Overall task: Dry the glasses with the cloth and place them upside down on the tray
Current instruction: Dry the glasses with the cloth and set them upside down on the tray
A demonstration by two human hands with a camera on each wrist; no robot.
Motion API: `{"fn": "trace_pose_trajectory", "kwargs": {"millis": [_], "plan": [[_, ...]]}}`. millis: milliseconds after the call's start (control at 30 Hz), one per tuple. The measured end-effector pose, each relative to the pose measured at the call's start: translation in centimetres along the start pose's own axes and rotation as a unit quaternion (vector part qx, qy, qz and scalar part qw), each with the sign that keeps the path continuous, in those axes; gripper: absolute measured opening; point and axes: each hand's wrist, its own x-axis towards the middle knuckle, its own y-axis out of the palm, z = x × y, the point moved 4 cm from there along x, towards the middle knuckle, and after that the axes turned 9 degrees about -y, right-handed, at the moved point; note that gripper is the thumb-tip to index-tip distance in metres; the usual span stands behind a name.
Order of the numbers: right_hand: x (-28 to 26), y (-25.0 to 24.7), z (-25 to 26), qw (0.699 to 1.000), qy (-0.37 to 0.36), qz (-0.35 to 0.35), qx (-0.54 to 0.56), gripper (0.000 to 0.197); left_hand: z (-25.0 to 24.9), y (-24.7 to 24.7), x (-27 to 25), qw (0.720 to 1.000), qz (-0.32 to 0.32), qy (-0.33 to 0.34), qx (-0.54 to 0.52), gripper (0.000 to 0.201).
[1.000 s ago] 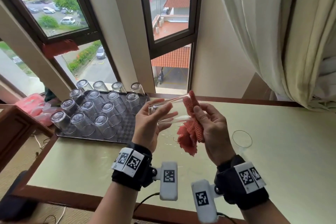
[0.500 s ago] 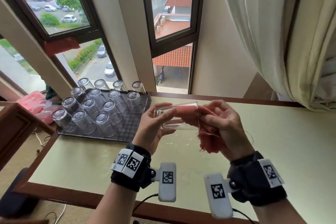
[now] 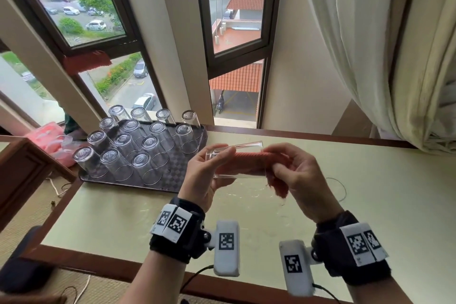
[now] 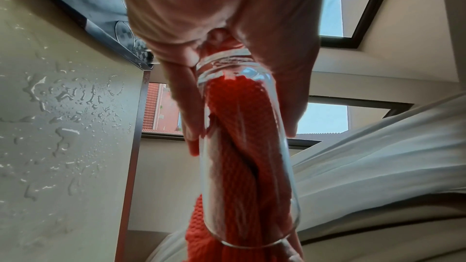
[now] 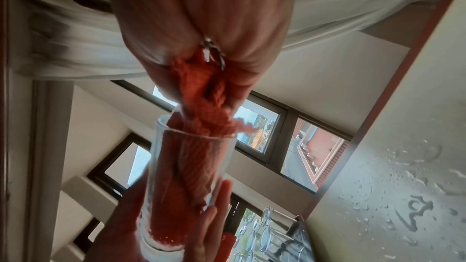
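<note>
Glass (image 3: pixel 235 163) is held sideways at base end by left hand (image 3: pixel 206 180); long axis runs L–R, mouth twd right hand (image 3: pixel 299 181), by which cloth (image 3: pixel 249 161), stuffed inside, is gripped.

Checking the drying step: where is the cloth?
In the head view, the cloth is stuffed inside the glass, its tail gripped by the right hand.

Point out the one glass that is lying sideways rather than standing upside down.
The glass held in the left hand, with the red cloth stuffed inside; the others stand inverted on the tray.
</note>
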Motion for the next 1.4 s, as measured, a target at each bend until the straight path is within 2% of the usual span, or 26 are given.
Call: {"fn": "trace_pose_trajectory", "kwargs": {"millis": [100,233,300,367,467,533,600,667,733,767,833,900,967,1033,1133,1167,1267,1333,1400], "plan": [[0.3,-0.8,0.4,0.998,-0.038,-0.047,0.037,0.031,0.1,0.2,-0.1,1.0,0.011,-0.014,0.001,0.031],[-0.1,0.5,0.5,0.994,-0.089,0.052,-0.032,0.042,-0.1,0.5,-0.4,1.0,0.008,-0.001,-0.009,0.031],[-0.3,0.6,0.1,0.99,-0.081,0.095,-0.06,0.054,-0.3,0.6,-0.5,1.0,0.001,0.011,-0.012,0.033],[-0.2,0.8,-0.3,0.988,-0.071,0.115,-0.077,0.055,-0.3,0.9,-0.6,1.0,-0.006,0.025,-0.006,0.037],[-0.1,1.2,-0.9,0.994,-0.069,0.065,-0.05,0.049,0.2,1.5,-0.8,0.999,-0.012,0.043,0.015,0.039],[-0.3,1.5,-1.1,0.997,-0.069,0.015,-0.029,0.053,0.5,1.6,-0.8,0.999,0.009,0.035,0.016,0.052],[-0.6,1.4,-1.3,0.998,-0.067,-0.005,-0.014,0.058,0.7,1.4,-0.7,0.998,0.053,0.001,0.014,0.071],[-0.6,0.9,-0.9,0.997,-0.081,-0.019,-0.005,0.06,0.7,1.4,-0.9,0.993,0.104,-0.046,0.036,0.073],[-0.3,0.6,0.1,0.991,-0.126,-0.003,-0.039,0.057,0.6,1.6,-1.3,0.982,0.153,-0.082,0.07,0.065],[-0.2,0.7,0.5,0.988,-0.137,0.013,-0.063,0.057,0.5,1.6,-1.3,0.982,0.152,-0.076,0.082,0.064],[0.1,0.8,0.3,0.992,-0.106,0.033,-0.058,0.052,-0.1,1.2,-1.1,0.989,0.105,-0.023,0.102,0.068],[0.1,0.8,-0.3,0.998,-0.052,0.036,0.012,0.044,-0.6,0.8,-0.9,0.985,0.069,0.062,0.146,0.072],[0.1,0.8,-0.8,0.997,-0.025,0.03,0.072,0.044,-0.7,0.9,-1.0,0.971,0.071,0.125,0.192,0.074],[0.1,0.6,-1.1,0.994,-0.017,0.022,0.104,0.047,-0.6,1.0,-1.2,0.969,0.08,0.113,0.206,0.074],[0.2,0.4,-0.9,0.997,-0.03,0.013,0.076,0.05,-0.3,0.7,-1.1,0.983,0.11,-0.024,0.147,0.069],[0.2,0.4,-0.9,0.998,-0.033,0.008,0.047,0.052,-0.3,0.5,-1.1,0.983,0.112,-0.037,0.141,0.064],[0.5,0.8,-0.9,1.0,-0.026,0.013,0.005,0.056,-1.0,0.4,-1.4,0.982,0.087,0.032,0.164,0.052],[0.8,0.7,-1.1,0.999,-0.015,0.025,0.034,0.057,-1.3,0.7,-1.6,0.973,0.09,0.087,0.194,0.058],[1.1,0.5,-1.3,0.998,-0.008,0.04,0.054,0.059,-1.5,0.8,-1.6,0.966,0.104,0.107,0.213,0.064]]}}
